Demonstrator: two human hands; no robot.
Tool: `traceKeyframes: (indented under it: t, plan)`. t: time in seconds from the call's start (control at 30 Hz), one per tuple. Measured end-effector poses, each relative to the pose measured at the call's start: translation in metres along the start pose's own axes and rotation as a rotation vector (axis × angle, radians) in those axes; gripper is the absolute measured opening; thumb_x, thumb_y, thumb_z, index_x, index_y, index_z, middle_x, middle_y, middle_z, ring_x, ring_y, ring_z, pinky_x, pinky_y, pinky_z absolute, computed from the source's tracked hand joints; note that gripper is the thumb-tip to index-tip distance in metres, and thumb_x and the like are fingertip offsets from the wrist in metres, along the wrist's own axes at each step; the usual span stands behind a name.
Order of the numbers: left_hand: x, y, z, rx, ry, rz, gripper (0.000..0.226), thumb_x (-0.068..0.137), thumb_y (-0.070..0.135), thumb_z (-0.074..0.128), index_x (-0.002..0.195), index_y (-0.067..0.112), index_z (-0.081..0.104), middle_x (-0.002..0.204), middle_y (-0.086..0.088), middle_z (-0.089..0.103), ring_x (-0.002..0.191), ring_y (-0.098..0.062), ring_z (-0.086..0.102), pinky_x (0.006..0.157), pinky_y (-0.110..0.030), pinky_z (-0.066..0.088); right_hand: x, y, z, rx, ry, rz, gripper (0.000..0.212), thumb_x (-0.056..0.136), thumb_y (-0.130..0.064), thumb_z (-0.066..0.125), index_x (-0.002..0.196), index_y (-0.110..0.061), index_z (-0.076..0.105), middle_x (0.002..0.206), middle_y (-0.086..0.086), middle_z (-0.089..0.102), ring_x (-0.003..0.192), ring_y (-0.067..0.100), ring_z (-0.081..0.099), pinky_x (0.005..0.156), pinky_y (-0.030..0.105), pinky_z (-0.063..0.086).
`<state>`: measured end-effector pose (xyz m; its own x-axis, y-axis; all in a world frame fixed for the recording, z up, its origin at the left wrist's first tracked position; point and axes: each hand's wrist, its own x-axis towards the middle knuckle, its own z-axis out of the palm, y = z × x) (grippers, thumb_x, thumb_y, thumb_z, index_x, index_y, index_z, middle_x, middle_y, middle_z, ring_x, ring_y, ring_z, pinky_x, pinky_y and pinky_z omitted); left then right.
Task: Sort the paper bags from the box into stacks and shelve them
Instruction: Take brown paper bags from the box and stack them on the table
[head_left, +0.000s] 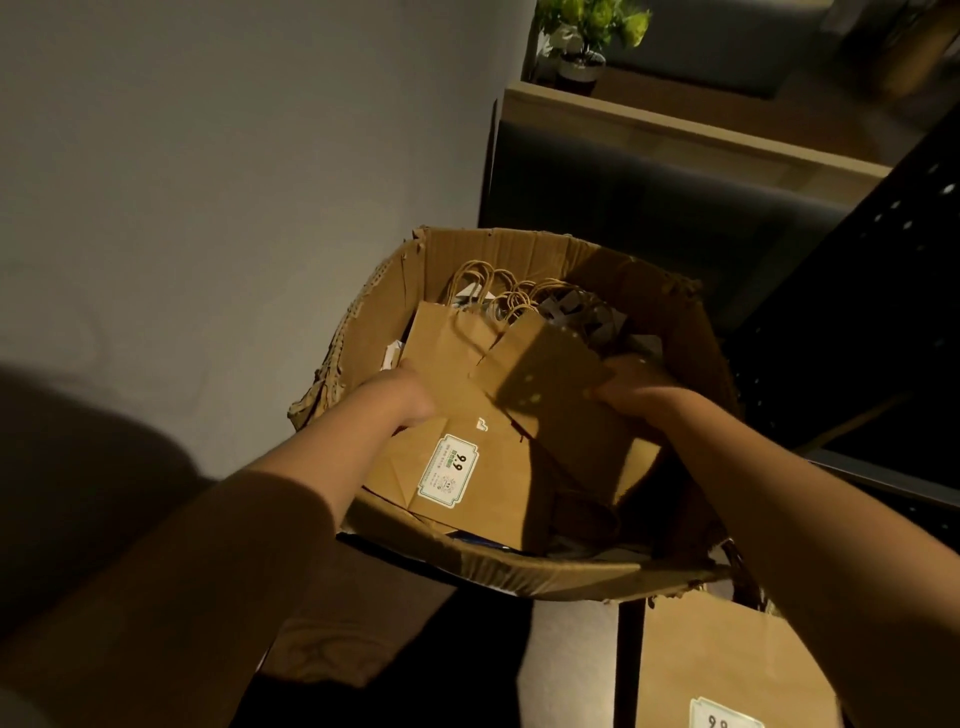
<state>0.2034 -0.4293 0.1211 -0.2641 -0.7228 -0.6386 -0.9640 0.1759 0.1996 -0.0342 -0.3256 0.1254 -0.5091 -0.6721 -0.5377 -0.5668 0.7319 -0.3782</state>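
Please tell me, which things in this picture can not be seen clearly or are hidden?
- Head view: left hand fingertips, tucked behind the labelled brown paper bag.
- Right hand grip: deep shadow.
- Torn cardboard box bottom and bag count: covered by top bags.
- Small label print: too small.
- Second brown paper bag: cut by the bottom edge.
- Potted green plant: cut by the top edge.
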Motion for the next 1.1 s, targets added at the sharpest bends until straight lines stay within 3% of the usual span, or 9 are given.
traceKeyframes:
  t: [0.23, 0.37, 0.53, 0.7, 0.8, 0.87, 0.93, 1.03, 1.1]
  plan:
    - [-0.019, 0.009, -0.026, -0.022, 0.154, 0.118, 0.058, 0.076, 0.021, 0.08, 0.128, 0.011, 0.056, 0.115, -0.009, 0.061, 0.099, -0.027, 0.061, 0.084, -0.035, 0.053, -0.026, 0.008, 0.001, 0.44, -0.023, 0.078, 0.033, 0.099, -0.024, 0.053, 0.13, -0.014, 0.052, 0.118, 0.011, 0.059, 0.108, 0.032, 0.059, 0.092, 0.043, 0.047]
    - [-0.048, 0.017, -0.062, -0.236, 0.454, 0.233, 0.02, 0.081, 0.01, 0.07, 0.101, 0.015, 0.066, 0.089, 0.0, 0.061, 0.075, -0.017, 0.058, 0.057, -0.027, 0.043, -0.039, 0.007, 0.006, 0.582, -0.004, 0.121, 0.028, 0.101, -0.015, 0.044, 0.128, -0.012, 0.051, 0.106, 0.011, 0.06, 0.093, 0.025, 0.058, 0.078, 0.035, 0.047]
    - [-0.099, 0.039, -0.065, -0.356, 0.747, 0.507, 0.029, 0.098, 0.013, 0.051, 0.119, 0.025, 0.066, 0.117, 0.007, 0.064, 0.094, -0.01, 0.058, 0.071, -0.02, 0.044, -0.057, 0.0, 0.01, 0.695, -0.036, 0.169, 0.012, 0.1, -0.011, 0.045, 0.095, -0.005, 0.054, 0.081, 0.009, 0.055, 0.065, 0.019, 0.054, 0.053, 0.027, 0.042]
    - [-0.127, 0.043, -0.056, -0.372, 1.024, 0.663, 0.032, 0.1, 0.017, 0.049, 0.128, 0.024, 0.062, 0.113, 0.0, 0.071, 0.094, -0.008, 0.064, 0.073, -0.017, 0.047, -0.055, 0.007, 0.02, 0.582, 0.059, 0.15, 0.028, 0.098, -0.006, 0.043, 0.122, 0.0, 0.055, 0.081, 0.005, 0.052, 0.067, 0.017, 0.051, 0.058, 0.029, 0.045]
    - [-0.137, 0.043, -0.056, -0.484, 1.117, 0.844, 0.031, 0.098, 0.015, 0.053, 0.126, 0.02, 0.064, 0.112, 0.002, 0.07, 0.094, -0.001, 0.057, 0.076, -0.01, 0.045, -0.059, 0.014, 0.021, 0.591, 0.049, 0.175, 0.017, 0.099, -0.009, 0.046, 0.106, -0.003, 0.06, 0.098, 0.012, 0.061, 0.085, 0.023, 0.059, 0.077, 0.034, 0.05]
    - [-0.133, 0.051, -0.044, -0.455, 0.989, 0.971, 0.031, 0.097, 0.013, 0.055, 0.125, 0.022, 0.064, 0.121, 0.005, 0.067, 0.105, 0.002, 0.055, 0.09, -0.017, 0.05, -0.061, 0.017, 0.022, 0.801, 0.029, 0.179, 0.014, 0.098, -0.01, 0.051, 0.096, -0.003, 0.063, 0.09, 0.01, 0.063, 0.079, 0.02, 0.06, 0.073, 0.029, 0.049]
    - [-0.121, 0.058, -0.022, -0.32, 0.669, 1.035, 0.033, 0.095, 0.014, 0.057, 0.124, 0.028, 0.063, 0.13, 0.009, 0.062, 0.119, 0.002, 0.051, 0.106, -0.029, 0.045, -0.062, 0.015, 0.022, 1.004, 0.027, 0.168, 0.018, 0.098, -0.01, 0.051, 0.085, -0.006, 0.063, 0.078, 0.005, 0.058, 0.069, 0.013, 0.055, 0.063, 0.022, 0.045]
    - [-0.1, 0.056, 0.012, -0.07, 0.108, 1.056, 0.036, 0.093, 0.017, 0.062, 0.125, 0.034, 0.063, 0.136, 0.015, 0.057, 0.13, -0.003, 0.046, 0.113, -0.038, 0.035, -0.064, 0.011, 0.018, 1.212, 0.055, 0.123, 0.028, 0.102, -0.021, 0.042, 0.106, -0.004, 0.063, 0.078, 0.003, 0.055, 0.07, 0.013, 0.052, 0.069, 0.023, 0.044]
    - [-0.087, 0.053, 0.027, -0.002, -0.075, 1.054, 0.041, 0.09, 0.017, 0.066, 0.127, 0.034, 0.061, 0.142, 0.017, 0.05, 0.136, -0.004, 0.038, 0.117, -0.04, 0.027, -0.07, 0.01, 0.016, 1.243, -0.033, 0.042, 0.038, 0.103, -0.038, 0.038, 0.109, -0.01, 0.063, 0.088, 0.005, 0.063, 0.082, 0.017, 0.059, 0.079, 0.028, 0.046]
